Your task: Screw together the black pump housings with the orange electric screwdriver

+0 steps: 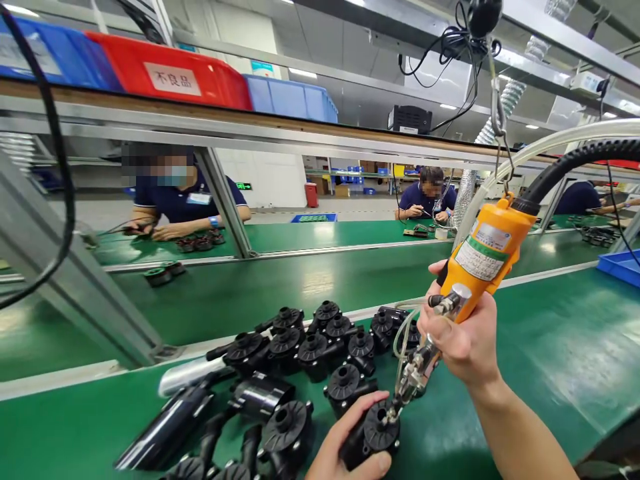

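Observation:
An orange power screwdriver (487, 250) hangs from a hook and slants down to the left, gripped around its lower body by my right hand (467, 340). Its metal tip meets the top of a small black plastic pump (383, 433) with a ribbed round cover. My left hand (333, 447) is closed around that pump, fingers behind it and thumb in front, steadying it on the green bench. Just beyond, several similar black pumps (313, 350) stand grouped together. Another black pump (287, 427) is to the left of my left hand.
Shiny black cylinders (165, 427) lie at the left. A conveyor strip (310, 277) runs behind the pumps. Overhead, a shelf holds a red bin (200, 73) and blue bins (295, 97). Co-workers (175, 193) sit across. A blue tray (620, 267) is at right.

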`<state>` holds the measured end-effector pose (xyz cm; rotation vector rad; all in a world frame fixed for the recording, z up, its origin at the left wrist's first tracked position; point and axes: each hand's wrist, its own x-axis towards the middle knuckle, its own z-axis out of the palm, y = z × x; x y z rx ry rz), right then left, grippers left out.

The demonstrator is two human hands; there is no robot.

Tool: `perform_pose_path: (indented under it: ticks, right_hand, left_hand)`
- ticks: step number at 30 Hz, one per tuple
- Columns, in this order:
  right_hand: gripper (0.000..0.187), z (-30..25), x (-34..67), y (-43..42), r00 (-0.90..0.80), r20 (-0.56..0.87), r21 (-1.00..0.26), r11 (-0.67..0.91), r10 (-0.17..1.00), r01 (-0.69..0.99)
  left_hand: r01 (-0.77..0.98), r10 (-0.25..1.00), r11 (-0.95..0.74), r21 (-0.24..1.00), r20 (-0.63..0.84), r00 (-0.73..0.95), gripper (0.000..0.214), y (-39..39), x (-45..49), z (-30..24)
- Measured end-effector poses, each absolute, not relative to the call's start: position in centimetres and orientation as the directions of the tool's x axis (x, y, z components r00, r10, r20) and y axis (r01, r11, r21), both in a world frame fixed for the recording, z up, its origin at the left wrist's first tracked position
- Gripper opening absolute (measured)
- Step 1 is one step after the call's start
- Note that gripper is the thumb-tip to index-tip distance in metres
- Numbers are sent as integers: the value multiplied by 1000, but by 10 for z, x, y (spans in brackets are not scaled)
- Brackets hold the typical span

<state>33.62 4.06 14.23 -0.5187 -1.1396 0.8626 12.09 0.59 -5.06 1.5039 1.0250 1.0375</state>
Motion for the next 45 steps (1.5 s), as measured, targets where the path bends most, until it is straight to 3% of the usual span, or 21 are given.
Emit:
perform_pose_path:
  ticks: [6, 12, 18, 22, 31, 39, 45]
  right_hand:
    - [49, 142, 331, 44, 209, 589, -724, 624, 781, -293]
    - [49, 143, 325, 39, 143, 593, -746, 608, 792, -272]
    - [65, 142, 324, 27, 106, 572, -764, 575, 813, -291]
    - [61, 135, 319, 29, 115, 516, -810, 527, 849, -255]
    - [46, 140, 296, 38, 75, 588, -806, 591, 806, -33]
    - [44, 143, 290, 39, 80, 580, -807, 585, 811, -85]
    - [48, 152, 334, 31, 265, 619, -766, 643, 740, -5]
  left_hand:
    - [130, 947, -149, 980, 104, 302, 71, 7, 123, -53]
    - [103, 940, -145, 984, 105, 324, 69, 6, 122, -53]
    - [71, 928, -166, 984, 131, 349, 68, 9, 125, -57]
    - [64, 933, -143, 988, 113, 341, 70, 8, 125, -62]
    - [29, 980, -46, 999, 40, 195, 81, 1, 123, -78]
    - [40, 959, -134, 990, 119, 259, 83, 8, 125, -85]
    - [120, 940, -158, 980, 112, 323, 81, 8, 126, -67]
